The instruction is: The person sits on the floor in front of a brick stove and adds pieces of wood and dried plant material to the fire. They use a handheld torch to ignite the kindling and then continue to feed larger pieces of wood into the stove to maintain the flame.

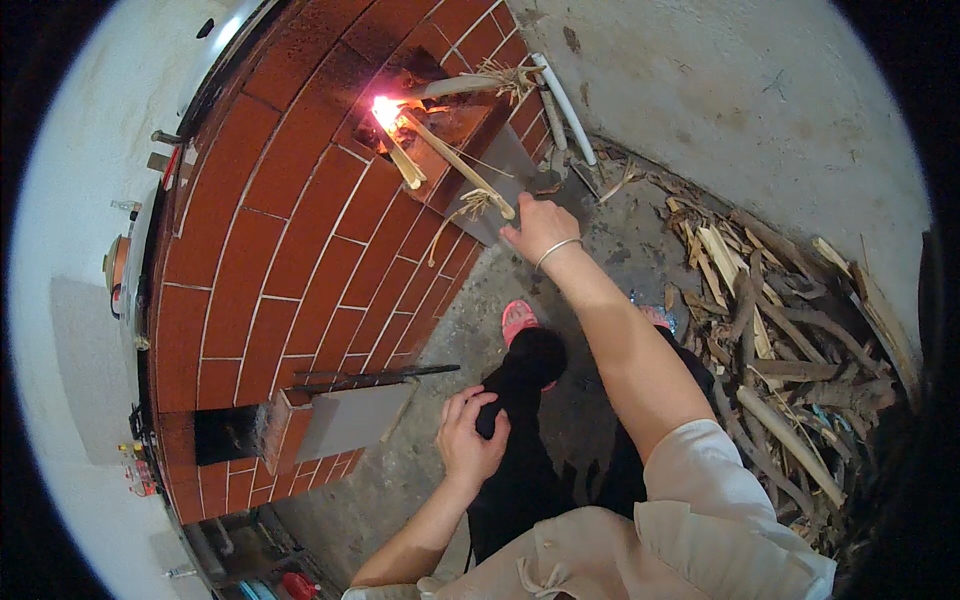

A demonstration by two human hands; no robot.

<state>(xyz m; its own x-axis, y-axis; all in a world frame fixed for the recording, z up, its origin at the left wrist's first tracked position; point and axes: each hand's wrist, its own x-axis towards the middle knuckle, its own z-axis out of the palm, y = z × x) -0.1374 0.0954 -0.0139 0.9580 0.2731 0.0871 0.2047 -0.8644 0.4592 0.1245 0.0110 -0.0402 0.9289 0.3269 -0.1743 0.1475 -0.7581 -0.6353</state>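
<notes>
My right hand (pixel 546 226), a bangle at its wrist, is held out just beside the near end of a long split stick (pixel 465 169); whether it touches the stick I cannot tell. That stick slopes into the fire (pixel 390 112) in the opening of a red-tiled stove (pixel 315 195). A shorter split piece of wood (pixel 405 166) and a thicker pole with a frayed end (pixel 465 84) also reach into the flames. My left hand (pixel 471 435) rests on my knee in black trousers, its fingers spread and holding nothing.
A heap of firewood (pixel 787 367) lies at the right along the concrete wall (pixel 720 97). A white pipe (pixel 566 109) leans near the stove's corner. Lower left, a second stove opening (pixel 225 435) has a jutting ledge with a dark rod (pixel 382 375) over it.
</notes>
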